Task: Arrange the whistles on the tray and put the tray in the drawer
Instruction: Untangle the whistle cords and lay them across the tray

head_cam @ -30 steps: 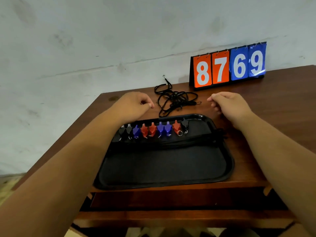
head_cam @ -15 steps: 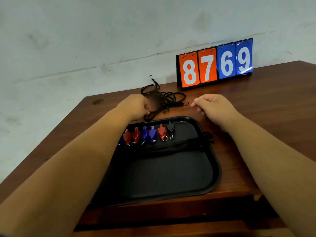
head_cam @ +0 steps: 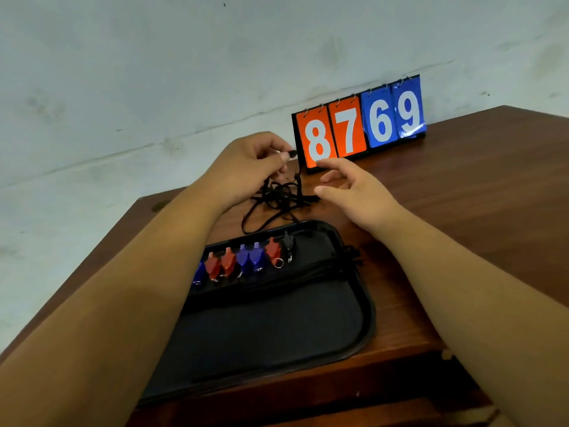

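While left hand (head_cam: 246, 167) pinches tangled cord (head_cam: 278, 197), glossy whistles (head_cam: 246, 261) line tray (head_cam: 368, 317).

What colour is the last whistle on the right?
The whistle is black; head view shows it.

A black rectangular plastic tray with rounded corners (head_cam: 369, 315) lies flat on the brown wooden table (head_cam: 477, 217), its near side close to the table's front edge. Along its far side small plastic whistles (head_cam: 243, 261) sit in one tight row, side by side. From the left there is a blue one, partly hidden, then two red, two blue, a red one with a metal ring (head_cam: 273, 250) and a black one (head_cam: 288, 241) at the right end. A bundle of black cords (head_cam: 311, 272) stretches across the tray just in front of them.
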Demonstrator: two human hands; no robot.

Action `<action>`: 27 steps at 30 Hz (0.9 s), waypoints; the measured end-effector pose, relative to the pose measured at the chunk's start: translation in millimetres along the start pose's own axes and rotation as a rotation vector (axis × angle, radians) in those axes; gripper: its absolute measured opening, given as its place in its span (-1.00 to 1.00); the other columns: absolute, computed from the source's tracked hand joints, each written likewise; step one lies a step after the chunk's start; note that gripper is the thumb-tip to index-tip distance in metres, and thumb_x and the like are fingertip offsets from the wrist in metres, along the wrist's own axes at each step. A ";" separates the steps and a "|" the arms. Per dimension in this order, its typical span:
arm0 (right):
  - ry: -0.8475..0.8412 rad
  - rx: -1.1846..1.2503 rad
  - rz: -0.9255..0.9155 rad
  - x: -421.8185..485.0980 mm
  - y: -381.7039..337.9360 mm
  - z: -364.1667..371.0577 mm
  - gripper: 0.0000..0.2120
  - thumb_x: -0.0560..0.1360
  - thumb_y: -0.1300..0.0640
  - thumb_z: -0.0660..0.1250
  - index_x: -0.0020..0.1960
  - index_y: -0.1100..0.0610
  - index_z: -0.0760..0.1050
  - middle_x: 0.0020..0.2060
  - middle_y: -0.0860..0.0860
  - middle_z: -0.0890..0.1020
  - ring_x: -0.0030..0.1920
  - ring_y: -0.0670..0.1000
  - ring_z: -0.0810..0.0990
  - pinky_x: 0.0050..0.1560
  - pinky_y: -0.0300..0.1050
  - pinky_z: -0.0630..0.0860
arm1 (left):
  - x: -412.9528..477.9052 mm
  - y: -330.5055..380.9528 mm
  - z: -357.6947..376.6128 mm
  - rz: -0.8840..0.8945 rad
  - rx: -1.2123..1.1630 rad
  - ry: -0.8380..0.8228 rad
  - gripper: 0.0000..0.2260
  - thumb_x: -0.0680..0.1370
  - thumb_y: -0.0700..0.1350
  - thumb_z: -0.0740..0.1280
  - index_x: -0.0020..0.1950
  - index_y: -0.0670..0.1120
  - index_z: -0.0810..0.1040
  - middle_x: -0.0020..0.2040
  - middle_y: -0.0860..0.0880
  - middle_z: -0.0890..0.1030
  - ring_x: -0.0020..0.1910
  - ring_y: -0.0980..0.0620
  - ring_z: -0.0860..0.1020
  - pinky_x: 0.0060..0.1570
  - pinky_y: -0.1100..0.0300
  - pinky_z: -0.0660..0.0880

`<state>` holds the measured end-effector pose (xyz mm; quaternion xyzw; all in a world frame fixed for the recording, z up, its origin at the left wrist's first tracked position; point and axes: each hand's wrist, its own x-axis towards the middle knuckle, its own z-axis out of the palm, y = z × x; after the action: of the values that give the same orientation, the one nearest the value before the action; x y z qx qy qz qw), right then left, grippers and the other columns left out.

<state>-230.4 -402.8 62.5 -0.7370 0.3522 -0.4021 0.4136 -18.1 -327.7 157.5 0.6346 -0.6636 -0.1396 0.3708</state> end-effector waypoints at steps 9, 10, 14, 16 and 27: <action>-0.057 0.100 -0.034 -3.9 2.8 2.4 -0.83 0.70 -0.05 0.40 0.28 -0.14 0.64 -0.01 -0.24 0.73 -0.05 -0.26 0.67 0.02 -0.30 0.56 | 1.5 15.2 20.9 0.027 0.056 -0.027 -0.87 0.72 -0.02 0.37 0.19 0.15 0.70 -0.04 0.10 0.76 -0.34 0.26 0.56 -0.19 0.29 0.51; -0.014 0.102 -0.016 -3.1 3.6 3.1 -0.89 0.71 -0.04 0.38 0.19 -0.10 0.65 -0.06 -0.20 0.72 -0.11 -0.25 0.67 -0.02 -0.27 0.53 | 2.3 14.7 21.1 0.024 0.060 -0.027 -0.87 0.72 -0.02 0.38 0.19 0.14 0.71 -0.04 0.11 0.76 -0.33 0.28 0.57 -0.16 0.27 0.51; 0.204 0.128 0.108 5.7 6.2 0.1 -0.90 0.76 0.03 0.26 0.15 -0.04 0.55 0.01 -0.10 0.75 -0.13 -0.11 0.75 0.00 -0.07 0.66 | 5.6 11.9 16.7 -0.007 0.134 -0.002 -0.88 0.68 0.00 0.44 0.19 0.15 0.72 -0.02 0.13 0.73 -0.15 0.26 0.62 -0.12 0.32 0.48; 0.288 0.219 0.179 8.2 6.9 -3.3 -0.89 0.78 0.05 0.21 0.14 -0.03 0.51 -0.03 -0.05 0.76 -0.16 -0.07 0.78 0.08 0.07 0.74 | 6.2 7.3 12.1 -0.030 0.113 0.016 -0.88 0.68 -0.02 0.44 0.17 0.15 0.73 -0.06 0.16 0.74 -0.15 0.26 0.63 -0.11 0.32 0.51; 0.283 0.361 0.134 4.0 7.6 -10.8 -0.80 0.69 0.01 0.43 0.28 -0.09 0.71 0.08 -0.19 0.73 0.08 -0.16 0.68 0.04 -0.26 0.58 | 4.5 -4.7 13.1 -0.145 0.008 -0.132 -0.79 0.77 -0.17 0.26 0.31 -0.06 0.67 0.07 -0.01 0.80 0.03 0.05 0.78 0.30 -0.04 0.66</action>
<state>-239.7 -412.9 60.6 -0.5621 0.3774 -0.5296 0.5110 -23.0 -336.5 146.8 0.6718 -0.6396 -0.2047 0.3126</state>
